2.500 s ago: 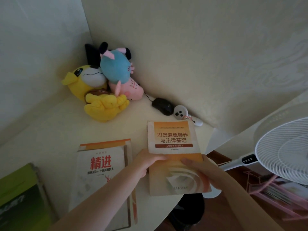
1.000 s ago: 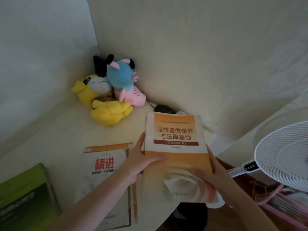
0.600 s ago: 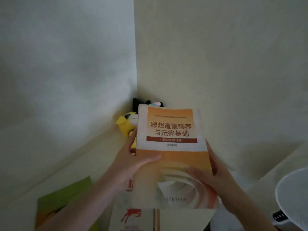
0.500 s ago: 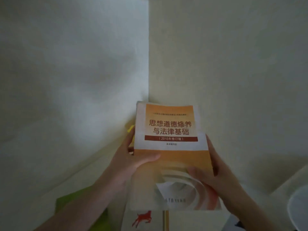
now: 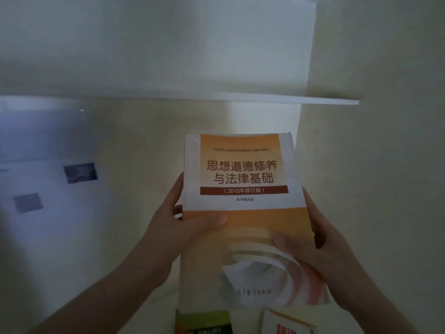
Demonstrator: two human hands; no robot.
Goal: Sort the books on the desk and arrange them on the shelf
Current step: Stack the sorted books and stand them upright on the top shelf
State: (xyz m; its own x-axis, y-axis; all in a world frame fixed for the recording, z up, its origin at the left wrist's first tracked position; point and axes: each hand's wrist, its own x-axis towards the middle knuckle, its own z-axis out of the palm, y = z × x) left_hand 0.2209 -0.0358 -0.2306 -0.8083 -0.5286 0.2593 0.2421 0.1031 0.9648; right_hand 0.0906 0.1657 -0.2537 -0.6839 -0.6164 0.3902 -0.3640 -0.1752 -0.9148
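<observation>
The white shelf runs as a pale board across the upper view, its front edge ending at the right against the cream wall. Whether anything stands on it cannot be told from below.

Under it, and well apart from it, the orange-and-white textbook is held up off the worktop with its cover facing the person. Its long axis runs from the person up toward the shelf edge, title end leading, so the shelf lies straight beyond the book's top edge.

Both grips hold the lower half. The left grip clasps the left edge, thumb laid across the cover and fingers behind. The right grip clasps the right edge lower down, thumb on the cover. The left one sits higher and so nearer the shelf.

My guess is that the book must rise further and turn upright before it can stand on the board.

At the bottom edge a green book and a white book with red characters wait on the worktop.
</observation>
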